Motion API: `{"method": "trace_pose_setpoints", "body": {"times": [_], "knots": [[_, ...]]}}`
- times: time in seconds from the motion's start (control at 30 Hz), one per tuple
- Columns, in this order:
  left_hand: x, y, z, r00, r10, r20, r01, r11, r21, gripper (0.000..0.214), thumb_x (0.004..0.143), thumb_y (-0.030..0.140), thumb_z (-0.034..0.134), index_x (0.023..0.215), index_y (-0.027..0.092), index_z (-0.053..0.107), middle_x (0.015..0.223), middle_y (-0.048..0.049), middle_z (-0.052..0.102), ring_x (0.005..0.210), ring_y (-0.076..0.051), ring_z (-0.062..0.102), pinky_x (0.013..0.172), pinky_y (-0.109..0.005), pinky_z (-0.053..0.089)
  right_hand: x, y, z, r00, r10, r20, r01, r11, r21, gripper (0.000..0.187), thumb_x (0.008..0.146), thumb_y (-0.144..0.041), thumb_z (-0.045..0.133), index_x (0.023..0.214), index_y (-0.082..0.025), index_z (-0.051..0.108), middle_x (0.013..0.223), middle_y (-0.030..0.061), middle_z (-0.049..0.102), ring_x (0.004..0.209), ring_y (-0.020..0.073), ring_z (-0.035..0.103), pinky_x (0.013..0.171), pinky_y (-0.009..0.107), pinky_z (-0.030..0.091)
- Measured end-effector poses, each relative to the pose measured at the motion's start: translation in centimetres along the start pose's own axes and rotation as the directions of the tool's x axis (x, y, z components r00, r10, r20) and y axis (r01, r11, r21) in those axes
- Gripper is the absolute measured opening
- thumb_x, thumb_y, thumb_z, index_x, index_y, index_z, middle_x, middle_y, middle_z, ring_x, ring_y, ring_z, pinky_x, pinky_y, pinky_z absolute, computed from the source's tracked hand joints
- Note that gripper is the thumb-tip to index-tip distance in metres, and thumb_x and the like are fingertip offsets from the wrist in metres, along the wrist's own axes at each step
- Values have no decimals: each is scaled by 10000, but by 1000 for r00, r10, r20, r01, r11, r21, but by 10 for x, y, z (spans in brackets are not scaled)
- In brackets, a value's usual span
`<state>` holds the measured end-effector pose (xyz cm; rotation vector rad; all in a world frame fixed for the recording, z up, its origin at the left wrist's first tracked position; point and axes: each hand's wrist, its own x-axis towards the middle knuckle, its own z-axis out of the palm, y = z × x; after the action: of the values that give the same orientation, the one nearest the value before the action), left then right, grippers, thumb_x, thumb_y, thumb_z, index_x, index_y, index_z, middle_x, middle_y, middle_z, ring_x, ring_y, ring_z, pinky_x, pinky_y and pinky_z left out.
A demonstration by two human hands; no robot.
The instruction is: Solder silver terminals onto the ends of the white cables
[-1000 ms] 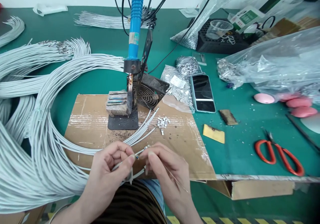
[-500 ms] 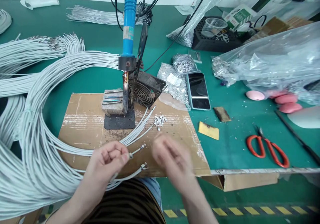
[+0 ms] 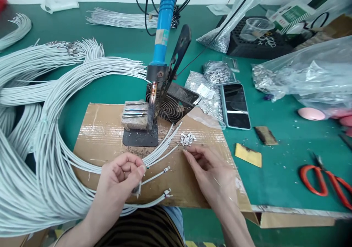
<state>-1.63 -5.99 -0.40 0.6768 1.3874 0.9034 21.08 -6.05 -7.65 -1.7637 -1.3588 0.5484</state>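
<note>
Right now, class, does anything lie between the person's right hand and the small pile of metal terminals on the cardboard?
Nothing visible. The right hand nearly touches the pile of metal terminals, with only bare cardboard between; the white wires lie to its left.

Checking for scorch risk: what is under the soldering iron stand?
The stand's black base plate sits on a cardboard sheet; whatever lies beneath the plate itself is covered.

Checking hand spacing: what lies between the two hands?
Head view: two thin white wires tipped with silver metal terminals lie on the brown cardboard sheet between left hand and right hand.
</note>
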Motion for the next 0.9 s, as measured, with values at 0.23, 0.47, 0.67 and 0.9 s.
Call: {"method": "trace_pose_setpoints", "body": {"times": [0.23,0.47,0.67,0.9], "knots": [[3,4,2,999,37,-17,-36,999,33,216,730,327,883,737,161,745,610,38,571,501,-48,285,440,-188,150,-16,-36,10,986,167,26,-165,912,376,153,818,-345,854,839,-202,802,697,29,775,543,158,712,522,235,615],[5,9,8,998,31,-46,-29,998,49,222,686,323,882,695,159,733,576,51,548,483,-46,309,456,-193,212,-18,-65,19,960,96,264,-234,791,565,51,852,-225,827,841,-261,862,668,-3,733,507,105,654,474,165,547],[6,9,7,999,18,-30,-17,999,27,240,698,330,891,702,154,727,557,65,517,495,-41,307,467,-173,218,-26,-67,27,946,48,322,-259,710,655,114,869,-201,814,898,-293,877,727,2,748,530,80,620,479,141,513],[5,11,9,999,16,-34,-15,999,45,226,695,324,881,705,157,731,567,52,555,488,-47,305,458,-184,217,-29,-67,31,950,30,309,-237,714,658,150,886,-186,806,947,-300,880,739,7,745,559,98,628,490,173,503]]}}
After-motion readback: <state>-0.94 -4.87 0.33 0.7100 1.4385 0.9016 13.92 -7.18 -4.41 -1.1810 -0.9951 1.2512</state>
